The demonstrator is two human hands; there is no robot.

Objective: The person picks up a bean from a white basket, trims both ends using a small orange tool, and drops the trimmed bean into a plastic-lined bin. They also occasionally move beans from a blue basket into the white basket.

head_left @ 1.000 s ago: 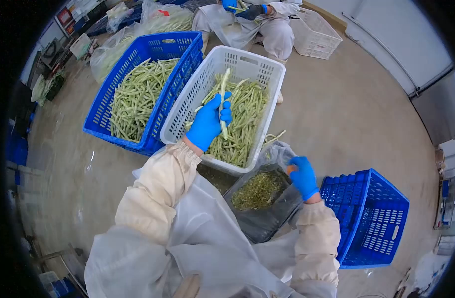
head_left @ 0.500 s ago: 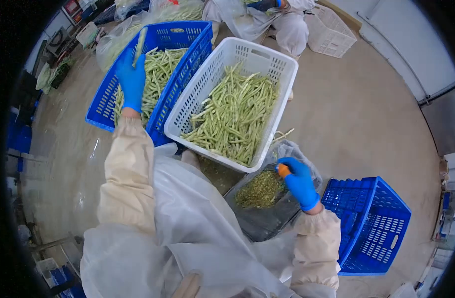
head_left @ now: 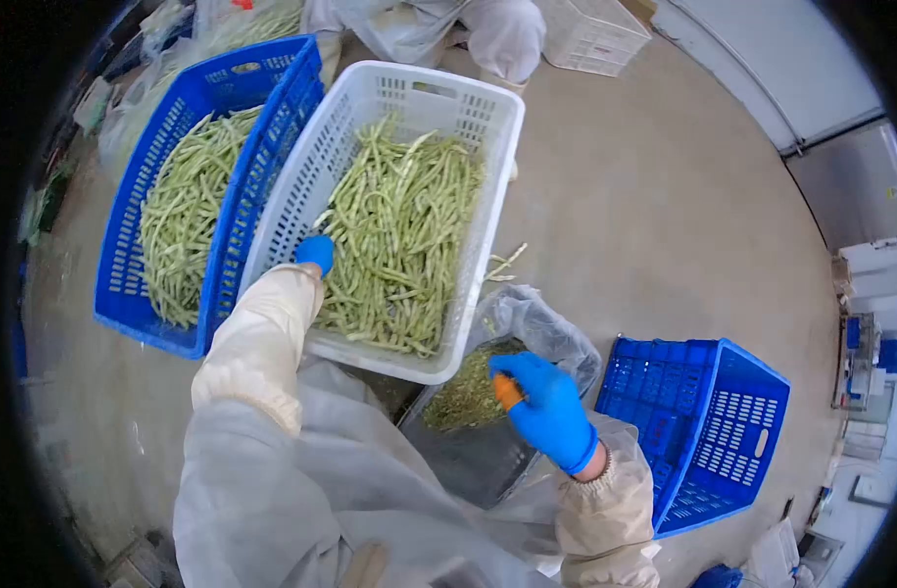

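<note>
light: bright, diffuse | glare: faint streak, floor (head_left: 115, 412) left of left hand (head_left: 316, 255) | lens: fisheye, wall (head_left: 752, 59) bowed beyond right hand (head_left: 549, 407), black corners

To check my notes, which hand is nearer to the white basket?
Left. The left hand is over the white basket; the right hand is outside, past its near right corner.

Green stalks (head_left: 401, 230) (jumbled) in white crate (head_left: 389, 367); orange handle (head_left: 507, 392) in right hand (head_left: 553, 416).

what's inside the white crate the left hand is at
A heap of green beans lies in the white crate, with the left hand at its left edge. The beans cover the crate's floor beneath them; the hand's fingertips are hidden.
</note>
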